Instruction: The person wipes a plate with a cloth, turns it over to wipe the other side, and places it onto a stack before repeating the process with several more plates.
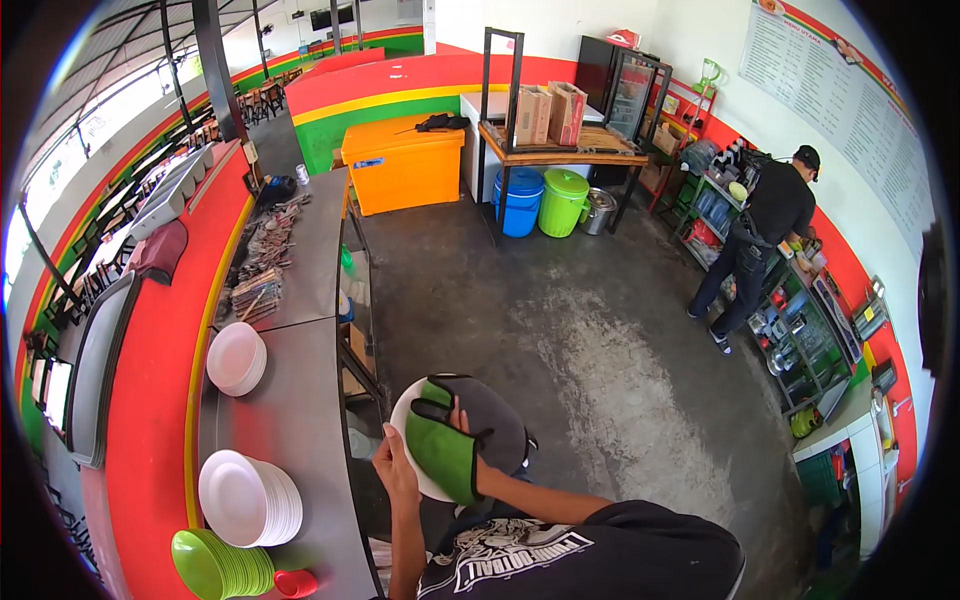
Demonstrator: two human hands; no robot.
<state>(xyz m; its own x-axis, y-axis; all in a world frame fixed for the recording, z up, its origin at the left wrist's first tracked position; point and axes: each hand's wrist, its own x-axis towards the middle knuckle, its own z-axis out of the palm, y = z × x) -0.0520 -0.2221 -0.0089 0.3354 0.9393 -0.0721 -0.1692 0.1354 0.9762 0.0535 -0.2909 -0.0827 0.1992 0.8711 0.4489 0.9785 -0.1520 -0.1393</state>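
White plate (402, 407), green cloth (436, 452) (dark-edged), held in hands (400, 470)

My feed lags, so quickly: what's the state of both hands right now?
Left hand: closed, holding the white plate by its edge.
Right hand: holding the green cloth, partly hidden by it.

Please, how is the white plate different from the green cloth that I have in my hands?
Colour: the white plate is plain at its visible rim, while the green cloth has dark edging.
Position: the cloth lies over the plate, so the plate is partly hidden.
Hands: the left hand holds the plate's edge; the right hand is at the cloth, partly covered by it.
Both are beside the counter.
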